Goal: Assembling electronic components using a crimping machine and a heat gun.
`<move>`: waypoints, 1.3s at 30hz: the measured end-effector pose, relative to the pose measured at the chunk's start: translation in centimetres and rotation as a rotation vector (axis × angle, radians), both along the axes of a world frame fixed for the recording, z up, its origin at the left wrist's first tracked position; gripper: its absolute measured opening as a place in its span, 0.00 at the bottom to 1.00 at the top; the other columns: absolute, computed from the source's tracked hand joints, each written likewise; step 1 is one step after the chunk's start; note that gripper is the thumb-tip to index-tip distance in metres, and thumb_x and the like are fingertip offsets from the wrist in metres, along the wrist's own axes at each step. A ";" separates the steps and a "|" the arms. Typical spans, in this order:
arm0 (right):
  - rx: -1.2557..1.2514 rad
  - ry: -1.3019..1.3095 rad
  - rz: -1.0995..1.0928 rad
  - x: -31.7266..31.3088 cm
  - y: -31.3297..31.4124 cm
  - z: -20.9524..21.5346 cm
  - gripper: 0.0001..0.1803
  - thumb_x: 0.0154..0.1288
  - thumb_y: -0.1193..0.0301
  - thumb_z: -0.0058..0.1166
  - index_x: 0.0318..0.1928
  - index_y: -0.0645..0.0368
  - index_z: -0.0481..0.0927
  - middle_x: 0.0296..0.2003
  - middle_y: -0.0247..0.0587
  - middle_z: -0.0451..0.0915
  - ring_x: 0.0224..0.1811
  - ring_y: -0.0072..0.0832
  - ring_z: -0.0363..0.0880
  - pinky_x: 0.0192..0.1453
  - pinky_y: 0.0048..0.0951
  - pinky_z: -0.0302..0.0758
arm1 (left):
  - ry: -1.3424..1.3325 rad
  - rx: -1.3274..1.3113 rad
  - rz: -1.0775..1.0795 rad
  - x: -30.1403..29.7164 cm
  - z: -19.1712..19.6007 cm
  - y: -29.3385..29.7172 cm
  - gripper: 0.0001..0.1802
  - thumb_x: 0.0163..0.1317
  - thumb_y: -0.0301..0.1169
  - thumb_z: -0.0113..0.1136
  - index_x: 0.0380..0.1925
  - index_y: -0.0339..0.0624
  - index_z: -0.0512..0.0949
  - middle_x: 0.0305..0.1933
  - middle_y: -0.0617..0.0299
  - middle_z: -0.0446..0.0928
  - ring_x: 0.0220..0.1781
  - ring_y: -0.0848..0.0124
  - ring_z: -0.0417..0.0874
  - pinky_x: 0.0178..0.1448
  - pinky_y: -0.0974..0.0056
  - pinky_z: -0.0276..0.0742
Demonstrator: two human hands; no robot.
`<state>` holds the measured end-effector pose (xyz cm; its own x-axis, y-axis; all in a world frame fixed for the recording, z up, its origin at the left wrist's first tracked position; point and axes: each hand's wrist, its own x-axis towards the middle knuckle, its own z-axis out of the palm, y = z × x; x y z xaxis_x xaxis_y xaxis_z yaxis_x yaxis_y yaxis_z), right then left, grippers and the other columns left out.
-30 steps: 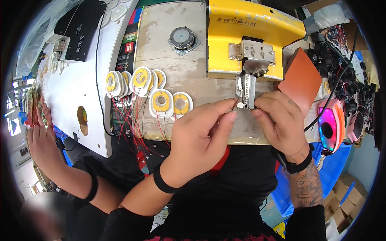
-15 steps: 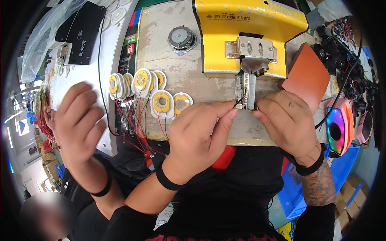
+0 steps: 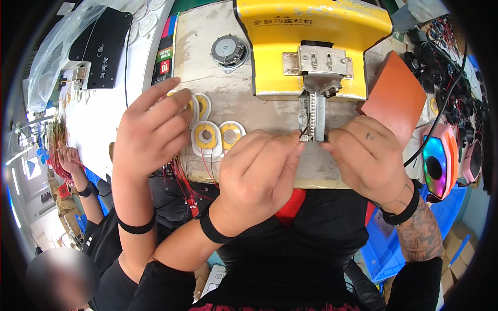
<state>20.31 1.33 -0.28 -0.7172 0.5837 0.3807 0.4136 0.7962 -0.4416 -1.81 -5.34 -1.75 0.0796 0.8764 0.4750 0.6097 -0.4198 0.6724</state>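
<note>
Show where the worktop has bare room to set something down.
The widest bare patch of worktop lies between the round speaker, white discs, yellow machine and left hand. A smaller one lies before the metal rail, between that hand and the right hand. Crowded: around the discs and a colleague's hand; by the orange block.

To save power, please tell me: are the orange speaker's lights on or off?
On: the speaker glows blue, green and pink around its dark centre.

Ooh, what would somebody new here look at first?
Probably the big yellow machine at the top, right of the middle. Then the rainbow-glowing box toward the right edge. Below the machine, the left hand and right hand frame its metal track's end.
</note>
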 end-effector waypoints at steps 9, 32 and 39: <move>0.017 -0.026 -0.091 -0.3 -1.9 -1.5 0.10 0.60 0.70 0.62 0.41 0.59 0.78 0.36 0.41 0.79 0.41 0.40 0.83 0.49 0.40 0.82 | 0.148 -0.157 0.073 -0.4 1.2 -1.5 0.02 0.73 0.21 0.67 0.43 0.33 0.85 0.37 0.54 0.89 0.38 0.64 0.89 0.47 0.61 0.82; -0.547 0.350 -0.342 -1.1 -8.8 3.3 0.09 0.65 0.77 0.74 0.45 0.62 0.90 0.30 0.40 0.87 0.28 0.28 0.87 0.32 0.26 0.80 | -0.233 -0.179 -0.155 0.5 2.4 -5.4 0.06 0.66 0.21 0.74 0.42 0.37 0.89 0.36 0.52 0.89 0.31 0.61 0.89 0.38 0.62 0.84; -0.431 0.286 -0.525 -1.7 -7.5 2.7 0.06 0.68 0.76 0.72 0.43 0.63 0.88 0.31 0.40 0.88 0.28 0.23 0.85 0.34 0.24 0.79 | -0.782 -0.647 0.083 -0.5 3.3 -4.9 0.12 0.78 0.28 0.67 0.56 0.35 0.86 0.37 0.58 0.89 0.29 0.77 0.83 0.33 0.70 0.78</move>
<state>18.64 -6.20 2.47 -0.2094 0.9629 0.1699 0.5140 0.2563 -0.8186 -2.27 -10.24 1.55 -0.1227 0.9723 -0.1990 -0.0874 0.1891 0.9781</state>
